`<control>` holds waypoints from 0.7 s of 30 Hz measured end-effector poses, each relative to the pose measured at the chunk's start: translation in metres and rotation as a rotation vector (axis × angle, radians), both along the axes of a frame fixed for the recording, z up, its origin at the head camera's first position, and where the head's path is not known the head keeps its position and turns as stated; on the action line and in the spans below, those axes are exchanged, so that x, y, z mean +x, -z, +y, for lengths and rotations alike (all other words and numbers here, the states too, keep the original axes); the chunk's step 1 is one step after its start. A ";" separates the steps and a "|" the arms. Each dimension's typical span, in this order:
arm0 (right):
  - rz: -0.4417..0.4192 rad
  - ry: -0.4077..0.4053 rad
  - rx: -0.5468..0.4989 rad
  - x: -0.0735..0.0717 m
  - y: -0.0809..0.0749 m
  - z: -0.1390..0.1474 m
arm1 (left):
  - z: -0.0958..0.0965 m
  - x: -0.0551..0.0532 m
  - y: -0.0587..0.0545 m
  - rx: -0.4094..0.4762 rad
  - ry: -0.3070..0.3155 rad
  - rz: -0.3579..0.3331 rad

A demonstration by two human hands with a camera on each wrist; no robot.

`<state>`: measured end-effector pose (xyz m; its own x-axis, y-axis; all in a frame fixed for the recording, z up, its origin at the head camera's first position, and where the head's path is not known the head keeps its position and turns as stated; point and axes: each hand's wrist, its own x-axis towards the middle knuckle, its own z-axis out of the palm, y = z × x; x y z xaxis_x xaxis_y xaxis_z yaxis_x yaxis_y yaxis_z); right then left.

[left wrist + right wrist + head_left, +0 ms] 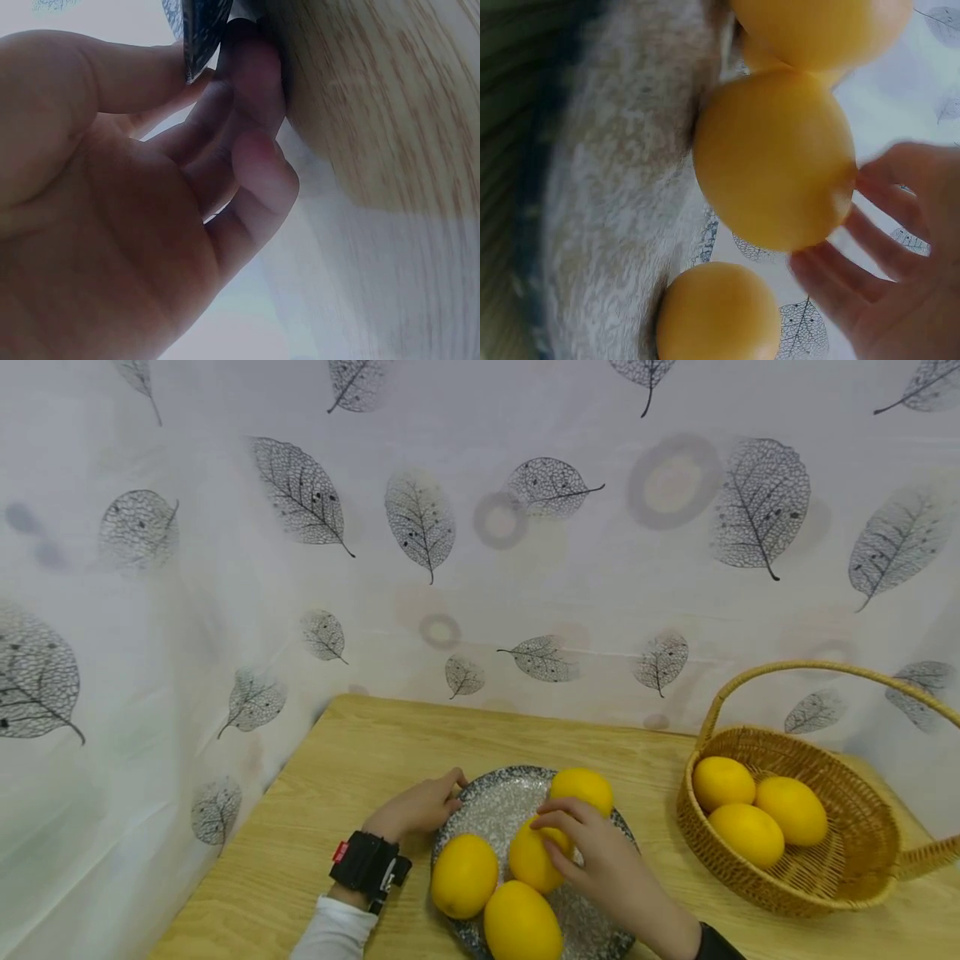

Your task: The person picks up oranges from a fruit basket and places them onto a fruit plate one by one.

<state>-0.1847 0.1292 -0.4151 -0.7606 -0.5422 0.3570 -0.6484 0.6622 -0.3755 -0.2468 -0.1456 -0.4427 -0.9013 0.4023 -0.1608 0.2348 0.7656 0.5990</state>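
Note:
A round speckled grey plate (491, 814) with a dark rim holds several yellow lemons. My left hand (423, 803) grips its left rim; in the left wrist view the thumb lies on one side of the plate edge (202, 34) and curled fingers on the other. Over the middle lemon (531, 857) is my right hand (600, 860), its curved fingers and thumb on the fruit's upper surface. The right wrist view has those fingertips against the same lemon (776, 161). Another lemon (583, 789) lies at the far rim, with two more, a left lemon (465, 877) and a near lemon (522, 922).
A wicker basket (862, 877) with a tall arched handle stands to the right of the plate. Three lemons (746, 835) lie inside it. The wooden table (360, 735) ends at a white, leaf-printed sheet (480, 602) behind and at the left.

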 end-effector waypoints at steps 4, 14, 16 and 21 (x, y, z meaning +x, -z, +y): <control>-0.100 0.009 0.050 0.001 -0.003 0.000 | 0.000 0.000 0.000 0.002 -0.002 -0.002; -0.209 -0.044 0.109 0.000 -0.002 0.003 | 0.001 0.000 0.001 -0.005 0.006 0.010; -0.214 -0.046 0.113 0.000 -0.002 0.004 | 0.001 0.000 0.001 -0.006 0.005 0.012; -0.202 -0.047 0.125 0.000 -0.001 0.004 | 0.001 0.000 0.002 -0.009 0.003 0.011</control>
